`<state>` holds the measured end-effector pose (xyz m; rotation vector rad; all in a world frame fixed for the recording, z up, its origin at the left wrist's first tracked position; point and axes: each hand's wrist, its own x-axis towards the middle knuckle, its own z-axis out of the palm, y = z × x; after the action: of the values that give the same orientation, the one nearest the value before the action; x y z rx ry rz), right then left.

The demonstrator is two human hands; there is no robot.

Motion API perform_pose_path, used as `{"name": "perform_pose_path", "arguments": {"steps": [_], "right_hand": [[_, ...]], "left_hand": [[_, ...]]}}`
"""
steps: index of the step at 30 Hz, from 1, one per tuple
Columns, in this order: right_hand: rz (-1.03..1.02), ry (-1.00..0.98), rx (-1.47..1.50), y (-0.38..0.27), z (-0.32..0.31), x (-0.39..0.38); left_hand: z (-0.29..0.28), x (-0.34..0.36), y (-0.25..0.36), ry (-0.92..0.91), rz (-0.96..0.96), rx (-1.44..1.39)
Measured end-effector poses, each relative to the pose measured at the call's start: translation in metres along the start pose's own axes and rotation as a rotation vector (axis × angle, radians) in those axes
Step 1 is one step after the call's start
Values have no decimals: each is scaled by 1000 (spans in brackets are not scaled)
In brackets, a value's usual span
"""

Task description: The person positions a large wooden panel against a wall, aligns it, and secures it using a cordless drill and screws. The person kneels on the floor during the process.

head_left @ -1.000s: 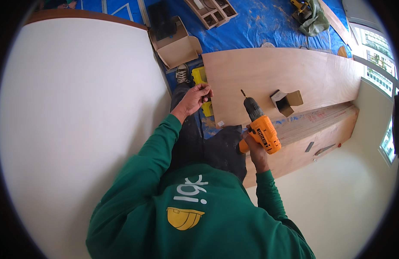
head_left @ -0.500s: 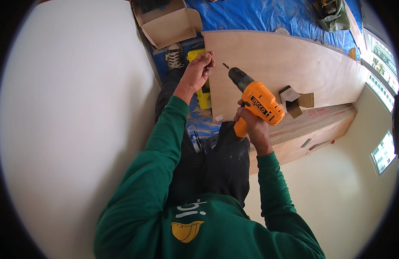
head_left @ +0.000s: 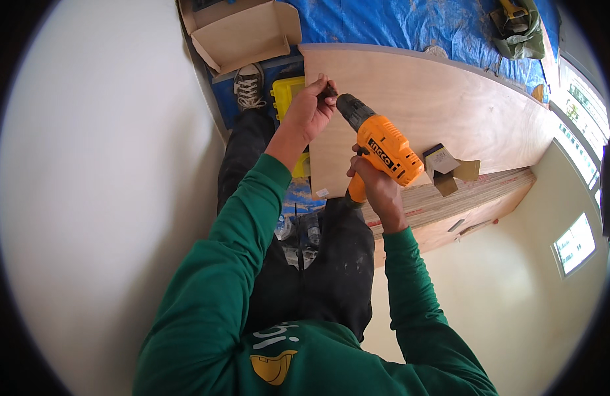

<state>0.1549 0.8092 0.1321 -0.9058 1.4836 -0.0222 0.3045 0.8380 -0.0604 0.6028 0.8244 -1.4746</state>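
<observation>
My right hand (head_left: 374, 188) grips the handle of an orange and black cordless drill (head_left: 387, 148), whose chuck points up to the left. My left hand (head_left: 306, 112) is closed at the fingertips on a small dark piece (head_left: 329, 92), too small to make out, right at the drill's tip; the bit is hidden there. Both hands are above a pale plywood board (head_left: 410, 86). A small open cardboard box (head_left: 443, 165) lies on that board right of the drill. Behind my left hand, a yellow plastic case (head_left: 284, 89) peeks out beside the board.
A white wall (head_left: 100, 165) fills the left. An open cardboard box (head_left: 239, 36) lies beyond my shoe (head_left: 249, 86) on blue tarp (head_left: 371, 23). A yellow tool in a green bag (head_left: 519, 36) is at the upper right. Stacked sheets (head_left: 463, 201) lie below the board, near windows (head_left: 574, 244).
The drill has risen and tilted up-left, its tip now meeting my left fingertips, where the bit earlier showed apart from them. The view has shifted, so the board and boxes sit higher.
</observation>
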Motion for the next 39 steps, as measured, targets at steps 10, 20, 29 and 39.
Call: {"name": "perform_pose_path", "arguments": {"steps": [10, 20, 29, 39], "right_hand": [[-33, 40, 40, 9, 4, 11], [-52, 56, 0, 5, 4, 15], [-68, 43, -325, -8, -10, 18], [-178, -5, -547, -34, 5, 56]], "left_hand": [[10, 13, -4, 72, 9, -136], [17, 11, -3, 173, 39, -107], [25, 12, 1, 182, 37, 19], [23, 34, 5, 250, -58, -64]]}}
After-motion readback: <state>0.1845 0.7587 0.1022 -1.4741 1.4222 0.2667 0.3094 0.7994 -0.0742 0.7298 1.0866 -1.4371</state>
